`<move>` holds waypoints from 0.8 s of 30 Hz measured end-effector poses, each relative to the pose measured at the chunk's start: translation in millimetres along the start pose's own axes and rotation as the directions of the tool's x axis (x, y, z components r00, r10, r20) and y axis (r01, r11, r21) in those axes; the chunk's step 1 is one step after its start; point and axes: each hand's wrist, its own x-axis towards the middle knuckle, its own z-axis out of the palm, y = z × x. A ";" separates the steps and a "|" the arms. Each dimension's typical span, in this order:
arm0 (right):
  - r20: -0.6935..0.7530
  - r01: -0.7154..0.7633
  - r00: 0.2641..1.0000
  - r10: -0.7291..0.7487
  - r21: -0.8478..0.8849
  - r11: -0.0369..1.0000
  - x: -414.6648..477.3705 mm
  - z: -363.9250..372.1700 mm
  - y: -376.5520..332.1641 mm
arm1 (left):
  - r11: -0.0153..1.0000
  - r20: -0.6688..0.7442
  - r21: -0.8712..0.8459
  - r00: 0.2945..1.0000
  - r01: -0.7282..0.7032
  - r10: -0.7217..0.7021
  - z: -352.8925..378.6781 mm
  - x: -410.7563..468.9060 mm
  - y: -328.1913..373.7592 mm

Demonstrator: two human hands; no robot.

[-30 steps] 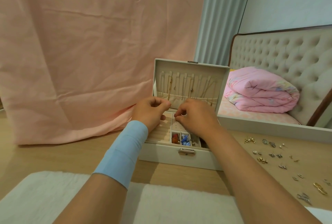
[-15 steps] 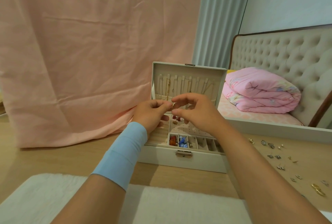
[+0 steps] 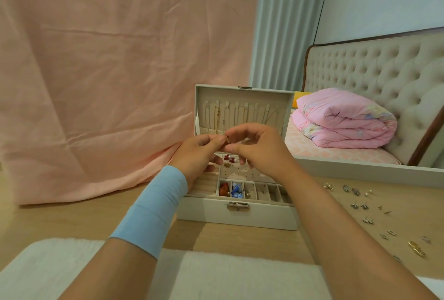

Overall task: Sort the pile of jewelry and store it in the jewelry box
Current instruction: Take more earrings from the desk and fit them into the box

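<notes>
A cream jewelry box (image 3: 240,215) stands open on the wooden surface, its lid upright with thin chains hanging inside. Red, blue and gold pieces lie in its front compartments, and red and pearl earrings (image 3: 230,158) sit on the perforated pad. My left hand (image 3: 199,153) and my right hand (image 3: 259,148) meet above the box. Both pinch a small gold earring (image 3: 227,139) between their fingertips. Loose jewelry (image 3: 365,206) is scattered on the surface to the right: silver studs, pearls and gold hoops (image 3: 416,249).
A pink cloth (image 3: 108,71) hangs behind the box on the left. A mirror frame (image 3: 360,170) at the back right reflects a bed with a folded pink quilt (image 3: 343,121). A white fluffy mat (image 3: 216,275) lies along the near edge.
Both hands have risen from the box's earring pad to in front of the lid. A small gold earring now shows between their fingertips.
</notes>
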 end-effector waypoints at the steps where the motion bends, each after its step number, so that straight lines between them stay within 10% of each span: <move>1: -0.009 0.013 1.000 -0.013 -0.001 1.000 0.6 0.1 -0.1 | 1.000 0.000 -0.001 1.000 0.002 -0.002 1.0 0.4 0.2; 6: -0.049 -0.043 0.998 0.038 -0.106 0.993 0.1 -3.8 8.4 | 0.946 -0.055 0.294 0.986 -0.137 0.160 4.2 4.0 -8.9; 10: -0.078 -0.159 0.987 0.138 -0.523 0.837 -3.8 -0.8 21.2 | 0.636 0.045 0.752 0.976 -0.172 0.212 -1.2 8.6 -23.2; 24: -0.030 0.010 0.998 -0.049 -0.757 0.654 -3.7 13.3 28.4 | 0.482 0.191 0.841 0.969 -0.245 0.159 2.4 8.5 -26.2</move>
